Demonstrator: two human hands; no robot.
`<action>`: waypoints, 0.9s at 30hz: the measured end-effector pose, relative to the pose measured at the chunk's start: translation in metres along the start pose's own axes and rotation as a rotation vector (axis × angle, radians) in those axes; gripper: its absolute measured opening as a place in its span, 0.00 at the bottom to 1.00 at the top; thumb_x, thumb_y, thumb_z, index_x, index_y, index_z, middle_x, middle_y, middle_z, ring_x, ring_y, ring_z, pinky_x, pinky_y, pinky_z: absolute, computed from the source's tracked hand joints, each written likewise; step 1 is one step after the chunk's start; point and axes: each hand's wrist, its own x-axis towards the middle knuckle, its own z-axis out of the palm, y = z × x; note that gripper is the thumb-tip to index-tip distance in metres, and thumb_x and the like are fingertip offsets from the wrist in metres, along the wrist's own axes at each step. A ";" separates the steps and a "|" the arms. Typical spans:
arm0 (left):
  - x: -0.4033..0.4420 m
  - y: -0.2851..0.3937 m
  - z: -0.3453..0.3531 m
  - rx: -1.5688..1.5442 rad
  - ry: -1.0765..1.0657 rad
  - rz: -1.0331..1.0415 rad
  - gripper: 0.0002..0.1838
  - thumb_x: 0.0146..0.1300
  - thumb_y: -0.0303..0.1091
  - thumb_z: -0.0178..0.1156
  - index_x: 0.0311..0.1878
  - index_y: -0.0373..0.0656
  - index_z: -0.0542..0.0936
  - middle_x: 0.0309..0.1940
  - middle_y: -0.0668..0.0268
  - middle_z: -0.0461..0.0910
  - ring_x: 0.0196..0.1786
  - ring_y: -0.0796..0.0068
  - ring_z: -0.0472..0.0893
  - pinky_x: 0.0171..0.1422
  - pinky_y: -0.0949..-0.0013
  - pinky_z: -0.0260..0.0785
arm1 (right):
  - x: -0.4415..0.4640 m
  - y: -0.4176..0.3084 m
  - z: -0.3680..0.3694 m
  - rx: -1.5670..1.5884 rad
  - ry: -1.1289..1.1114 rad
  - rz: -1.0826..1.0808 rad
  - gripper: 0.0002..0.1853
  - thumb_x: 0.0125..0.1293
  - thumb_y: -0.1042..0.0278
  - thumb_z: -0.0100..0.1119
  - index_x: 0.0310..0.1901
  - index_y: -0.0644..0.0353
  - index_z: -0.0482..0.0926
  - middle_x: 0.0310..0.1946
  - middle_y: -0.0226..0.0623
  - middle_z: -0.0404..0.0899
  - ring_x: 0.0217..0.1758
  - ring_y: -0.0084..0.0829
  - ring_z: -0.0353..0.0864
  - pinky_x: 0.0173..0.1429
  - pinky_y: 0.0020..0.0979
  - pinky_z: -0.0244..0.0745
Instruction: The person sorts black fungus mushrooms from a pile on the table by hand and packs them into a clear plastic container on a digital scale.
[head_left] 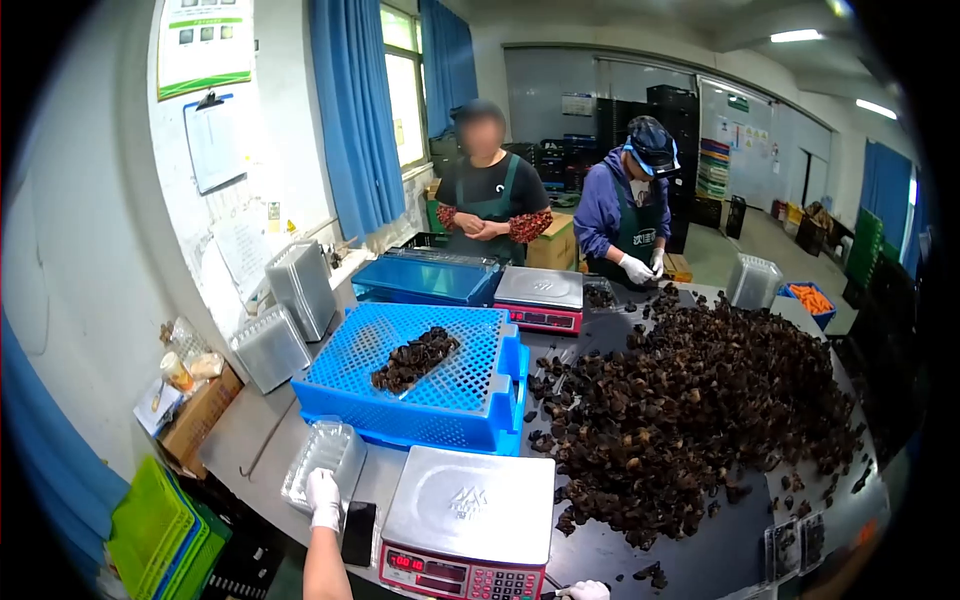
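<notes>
My left hand (323, 497), in a white glove, is closed at the near edge of a stack of clear plastic trays (325, 462). My right hand (584, 591), also gloved, shows only in part at the bottom edge, by the scale's right corner; its fingers are too cut off to read. Between my hands is a scale (468, 505) with a bare steel plate and a lit red display. A black phone (359, 533) lies left of it. On an upturned blue crate (410, 370) sits a clear tray of dark dried pieces (415, 359).
A large heap of dark pieces (700, 410) covers the table's right side. Behind stand a second scale (539, 288), a blue bin (425, 278) and two people, one with hands together, one handling pieces. More clear trays (270, 348) stand at left, others (787, 548) at lower right.
</notes>
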 end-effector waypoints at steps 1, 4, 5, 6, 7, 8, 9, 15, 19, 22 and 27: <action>-0.005 0.004 -0.003 -0.190 0.073 -0.011 0.12 0.64 0.35 0.50 0.33 0.37 0.78 0.34 0.52 0.78 0.41 0.53 0.76 0.49 0.57 0.67 | 0.000 0.001 0.001 -0.046 -0.072 0.037 0.08 0.48 0.64 0.56 0.28 0.51 0.84 0.23 0.42 0.77 0.29 0.46 0.76 0.38 0.45 0.71; -0.024 0.039 -0.028 -0.323 0.279 0.086 0.07 0.65 0.27 0.49 0.36 0.33 0.73 0.35 0.54 0.73 0.41 0.58 0.73 0.49 0.62 0.64 | 0.001 0.003 -0.002 -0.007 -0.126 0.026 0.09 0.48 0.62 0.56 0.29 0.49 0.85 0.23 0.42 0.78 0.28 0.45 0.77 0.36 0.43 0.71; -0.036 0.048 -0.035 -0.335 0.281 0.227 0.04 0.64 0.25 0.50 0.36 0.34 0.73 0.35 0.54 0.73 0.41 0.58 0.72 0.48 0.61 0.64 | 0.002 0.001 -0.002 -0.028 -0.056 0.010 0.09 0.47 0.60 0.57 0.28 0.49 0.85 0.22 0.41 0.78 0.27 0.45 0.78 0.36 0.42 0.72; -0.052 0.063 -0.047 -0.318 0.202 0.284 0.02 0.61 0.23 0.53 0.36 0.35 0.74 0.35 0.54 0.73 0.41 0.57 0.73 0.48 0.61 0.65 | 0.002 0.003 0.000 -0.024 -0.141 0.061 0.10 0.46 0.58 0.57 0.27 0.48 0.85 0.22 0.41 0.79 0.27 0.44 0.78 0.36 0.41 0.72; -0.066 0.079 -0.053 -0.338 0.228 0.490 0.03 0.59 0.22 0.55 0.36 0.37 0.76 0.33 0.56 0.74 0.39 0.57 0.75 0.46 0.61 0.67 | 0.001 0.007 0.004 -0.036 -0.156 0.075 0.10 0.46 0.58 0.57 0.28 0.48 0.86 0.23 0.42 0.80 0.28 0.44 0.79 0.36 0.41 0.73; -0.080 0.095 -0.060 -0.322 0.176 0.591 0.04 0.57 0.21 0.57 0.35 0.39 0.78 0.31 0.58 0.77 0.36 0.57 0.77 0.42 0.60 0.69 | -0.003 0.009 0.007 -0.051 -0.177 0.088 0.11 0.46 0.57 0.57 0.30 0.47 0.86 0.23 0.42 0.80 0.28 0.44 0.79 0.36 0.40 0.73; -0.092 0.114 -0.069 -0.243 0.145 0.789 0.04 0.56 0.22 0.59 0.34 0.41 0.79 0.29 0.61 0.79 0.34 0.58 0.78 0.40 0.60 0.70 | -0.005 0.010 0.009 -0.060 -0.182 0.091 0.11 0.46 0.57 0.57 0.30 0.47 0.86 0.23 0.42 0.80 0.28 0.44 0.79 0.36 0.40 0.73; -0.122 0.128 -0.027 -0.117 -0.443 1.201 0.05 0.52 0.31 0.63 0.33 0.47 0.79 0.26 0.66 0.77 0.33 0.62 0.78 0.39 0.61 0.70 | -0.007 0.018 0.012 -0.146 -0.219 0.081 0.14 0.48 0.55 0.58 0.35 0.44 0.87 0.25 0.43 0.81 0.30 0.45 0.81 0.39 0.42 0.74; -0.127 0.123 -0.027 -0.150 -0.554 1.167 0.11 0.52 0.35 0.65 0.40 0.46 0.80 0.37 0.64 0.77 0.43 0.62 0.78 0.47 0.61 0.70 | -0.008 0.020 0.013 -0.206 -0.215 0.098 0.12 0.48 0.54 0.58 0.31 0.45 0.87 0.26 0.44 0.81 0.31 0.46 0.81 0.40 0.42 0.75; -0.123 0.127 -0.052 -0.204 -0.568 1.141 0.19 0.49 0.39 0.68 0.46 0.46 0.80 0.42 0.61 0.77 0.47 0.59 0.77 0.49 0.60 0.70 | -0.006 0.011 0.009 -0.212 -0.136 0.094 0.10 0.49 0.57 0.57 0.28 0.48 0.85 0.24 0.44 0.79 0.31 0.47 0.79 0.39 0.45 0.72; -0.128 0.092 -0.063 -0.304 -0.179 0.875 0.16 0.52 0.32 0.66 0.45 0.42 0.79 0.46 0.53 0.77 0.50 0.47 0.75 0.58 0.51 0.66 | 0.003 -0.010 0.004 -0.141 -0.109 0.102 0.08 0.50 0.60 0.56 0.23 0.53 0.80 0.22 0.44 0.75 0.29 0.49 0.74 0.37 0.49 0.67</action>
